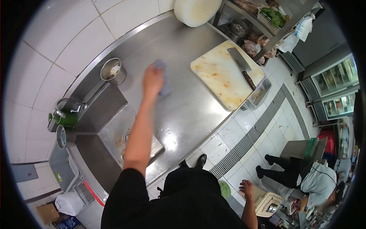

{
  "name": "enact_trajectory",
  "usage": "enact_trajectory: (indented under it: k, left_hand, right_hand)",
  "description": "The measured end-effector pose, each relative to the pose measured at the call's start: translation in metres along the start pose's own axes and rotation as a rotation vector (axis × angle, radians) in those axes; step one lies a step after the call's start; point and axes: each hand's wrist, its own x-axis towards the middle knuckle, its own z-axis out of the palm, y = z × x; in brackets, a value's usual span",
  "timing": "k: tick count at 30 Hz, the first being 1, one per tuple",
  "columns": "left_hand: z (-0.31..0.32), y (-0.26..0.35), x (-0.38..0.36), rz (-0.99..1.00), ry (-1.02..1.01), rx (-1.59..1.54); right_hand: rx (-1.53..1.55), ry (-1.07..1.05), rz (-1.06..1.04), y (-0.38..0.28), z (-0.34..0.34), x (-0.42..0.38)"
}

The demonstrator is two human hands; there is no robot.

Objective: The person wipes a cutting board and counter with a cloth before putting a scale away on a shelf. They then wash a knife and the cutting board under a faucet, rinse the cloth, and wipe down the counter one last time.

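My left hand point(153, 79) is closed over a blue-grey cloth point(164, 86), pressed on the stainless steel counter point(179, 114). The cloth sticks out beyond the fingers on the right, slightly blurred. My right hand point(246, 188) hangs low at my right side, fingers loosely bent and apart, with nothing in it. To the right of the cloth lies a stained white cutting board point(213, 72) with a cleaver point(239, 59) across it. A metal container point(121, 76) with something white inside stands left of my left hand, near the sink corner.
The sink point(103, 108) is left of my forearm, with a faucet point(70, 102) and a green bottle point(68, 120) beyond it. A round pale block point(196, 11) stands at the counter's far end. A clear bin point(259, 94) sits beside the board. Another person point(318, 181) works at lower right.
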Motion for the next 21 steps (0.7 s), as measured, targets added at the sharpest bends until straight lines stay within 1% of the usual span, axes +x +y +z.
enact_trajectory:
  k: [1, 2, 4, 5, 6, 7, 8, 10, 12, 13, 15, 17, 18, 19, 20, 21]
  left_hand:
    - [0.037, 0.023, 0.008, 0.002, -0.109, 0.171]
    - [0.076, 0.034, 0.011, 0.061, -0.139, 0.361]
    - [0.155, 0.024, 0.024, 0.195, -0.221, 0.411]
    - [0.183, 0.016, 0.017, 0.190, -0.223, 0.405]
    - [0.204, 0.007, 0.006, 0.227, -0.143, 0.418]
    - [0.211, -0.003, -0.004, 0.259, -0.062, 0.436]
    - [0.200, -0.009, -0.013, 0.244, -0.066, 0.444]
    - [0.164, -0.018, -0.028, 0.287, -0.129, 0.507]
    - [0.114, -0.061, -0.031, 0.240, -0.096, 0.586]
    - [0.088, -0.104, -0.035, 0.263, 0.031, 0.598]
    - [0.007, -0.171, -0.048, 0.167, 0.218, 0.673]
    - [-0.082, -0.228, -0.068, -0.210, 0.291, 0.590]
    - [-0.128, -0.284, -0.080, -0.412, 0.199, 0.619]
    - [-0.178, -0.385, -0.090, -0.476, 0.056, 0.742]
    - [-0.218, -0.396, -0.114, -0.619, 0.078, 0.824]
    - [-0.262, -0.458, -0.132, -0.590, -0.035, 0.916]
  right_hand:
    - [-0.005, 0.006, -0.027, -0.004, 0.000, -0.007]
    - [-0.014, 0.011, -0.052, -0.006, 0.001, -0.012]
    - [-0.062, 0.011, -0.044, 0.002, 0.002, -0.019]
    - [-0.107, -0.001, -0.040, 0.006, 0.003, -0.023]
    - [-0.140, 0.008, -0.002, 0.009, 0.006, -0.028]
    - [-0.142, 0.001, 0.018, 0.012, 0.008, -0.031]
    - [-0.142, -0.010, 0.044, 0.017, 0.010, -0.035]
    - [-0.157, -0.034, 0.088, 0.027, 0.012, -0.036]
    - [-0.161, -0.057, 0.128, 0.033, 0.013, -0.034]
    - [-0.139, -0.063, 0.132, 0.034, 0.010, -0.032]
    - [-0.110, -0.076, 0.135, 0.038, 0.006, -0.025]
    - [-0.022, -0.044, 0.131, 0.040, 0.003, -0.015]
    - [-0.039, -0.038, 0.114, 0.042, 0.003, -0.012]
    - [-0.057, -0.030, 0.099, 0.040, 0.004, -0.010]
    - [-0.047, -0.047, 0.066, 0.038, 0.003, -0.009]
    - [-0.005, -0.044, 0.067, 0.038, 0.002, -0.008]
